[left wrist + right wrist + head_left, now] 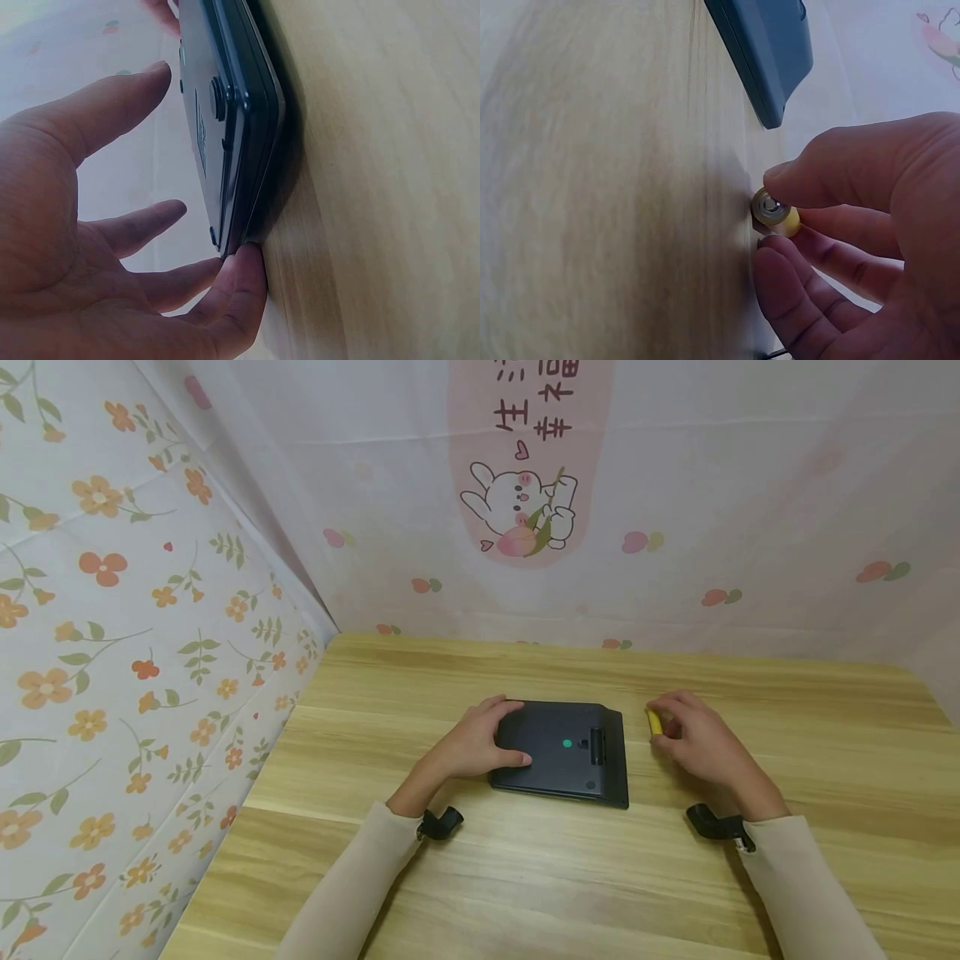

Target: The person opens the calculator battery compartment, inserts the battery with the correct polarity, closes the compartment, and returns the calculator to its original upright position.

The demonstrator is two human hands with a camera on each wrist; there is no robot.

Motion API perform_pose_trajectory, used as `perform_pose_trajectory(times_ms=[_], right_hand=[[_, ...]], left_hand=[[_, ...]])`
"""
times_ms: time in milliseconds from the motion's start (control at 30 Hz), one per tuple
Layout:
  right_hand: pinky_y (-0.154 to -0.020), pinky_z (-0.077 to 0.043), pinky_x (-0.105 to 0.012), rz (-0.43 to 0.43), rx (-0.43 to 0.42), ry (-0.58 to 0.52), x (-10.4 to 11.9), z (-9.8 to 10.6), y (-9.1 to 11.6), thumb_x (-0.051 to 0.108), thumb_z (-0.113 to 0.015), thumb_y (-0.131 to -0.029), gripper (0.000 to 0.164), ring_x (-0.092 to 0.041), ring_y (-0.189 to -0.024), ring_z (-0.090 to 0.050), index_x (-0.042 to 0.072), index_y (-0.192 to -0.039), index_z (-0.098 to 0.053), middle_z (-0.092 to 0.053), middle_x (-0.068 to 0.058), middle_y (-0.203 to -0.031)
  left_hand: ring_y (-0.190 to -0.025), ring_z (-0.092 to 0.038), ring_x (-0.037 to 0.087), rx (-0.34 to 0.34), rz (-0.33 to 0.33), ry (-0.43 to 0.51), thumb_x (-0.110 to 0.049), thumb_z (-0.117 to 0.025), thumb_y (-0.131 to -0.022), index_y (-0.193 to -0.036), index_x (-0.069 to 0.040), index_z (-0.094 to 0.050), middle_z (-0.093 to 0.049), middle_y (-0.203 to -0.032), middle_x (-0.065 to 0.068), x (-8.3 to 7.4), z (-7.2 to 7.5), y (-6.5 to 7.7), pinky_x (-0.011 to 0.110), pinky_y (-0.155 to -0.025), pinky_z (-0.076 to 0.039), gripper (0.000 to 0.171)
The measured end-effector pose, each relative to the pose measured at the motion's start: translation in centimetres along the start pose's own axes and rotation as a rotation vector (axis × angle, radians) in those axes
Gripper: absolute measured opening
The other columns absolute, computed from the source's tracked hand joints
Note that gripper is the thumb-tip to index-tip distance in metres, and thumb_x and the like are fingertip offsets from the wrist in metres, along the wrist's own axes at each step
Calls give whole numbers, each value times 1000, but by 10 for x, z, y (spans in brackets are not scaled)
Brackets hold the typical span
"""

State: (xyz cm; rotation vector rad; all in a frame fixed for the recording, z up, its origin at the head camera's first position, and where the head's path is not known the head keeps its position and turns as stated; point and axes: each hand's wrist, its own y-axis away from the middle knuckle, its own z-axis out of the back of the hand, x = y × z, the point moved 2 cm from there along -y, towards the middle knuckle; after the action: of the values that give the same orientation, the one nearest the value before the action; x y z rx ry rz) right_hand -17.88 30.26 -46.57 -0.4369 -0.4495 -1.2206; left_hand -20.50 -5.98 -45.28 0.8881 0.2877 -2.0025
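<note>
A dark desk calculator (551,727) lies underside up on the table, showing a green dot, round feet and a slot like a battery compartment near its right edge. My left hand (474,742) is at its left end, with the thumb over the back and the fingers at the far corner. In the left wrist view the thumb stands a little off the back, while fingertips (246,262) touch the corner. To the right of the calculator, my right hand (701,739) pinches a small yellow battery (776,212) between thumb and fingers, close over the tabletop. One metal end faces the right wrist camera.
The wood-grain table (570,877) reaches back to a white printed cloth (375,468) hanging behind it. Another flowered cloth (112,652) hangs along the left side. Black straps (716,827) with mounts sit on both wrists.
</note>
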Motion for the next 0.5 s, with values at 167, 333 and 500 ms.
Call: perform_pose_trajectory(times_ms=[167,333,500], right_hand=[[-75,-54,-42,-3,18,-3,0,1,0,-1,-81,-94,52,-31,-94,-64,-14,-140,-62,-60,-28,-131],[-75,-53,-41,2,33,1,-1,1,0,0,-84,-92,56,-31,-93,-63,-15,-142,-61,-61,-27,-128],[-74,-54,-42,4,40,17,-2,1,0,-1,-84,-90,57,-29,-92,-64,-15,-141,-62,-61,-28,-130]], left_hand=[[-162,-28,47,2,3,0,-37,-84,-96,-168,-10,-46,-28,-177,24,0,1,0,64,-125,-31,86],[-161,-29,46,-4,-2,-1,-37,-84,-95,-167,-9,-47,-30,-176,24,-1,1,0,65,-127,-28,85],[-161,-29,47,-3,6,-3,-37,-84,-95,-167,-10,-47,-30,-176,24,-1,0,1,65,-126,-29,85]])
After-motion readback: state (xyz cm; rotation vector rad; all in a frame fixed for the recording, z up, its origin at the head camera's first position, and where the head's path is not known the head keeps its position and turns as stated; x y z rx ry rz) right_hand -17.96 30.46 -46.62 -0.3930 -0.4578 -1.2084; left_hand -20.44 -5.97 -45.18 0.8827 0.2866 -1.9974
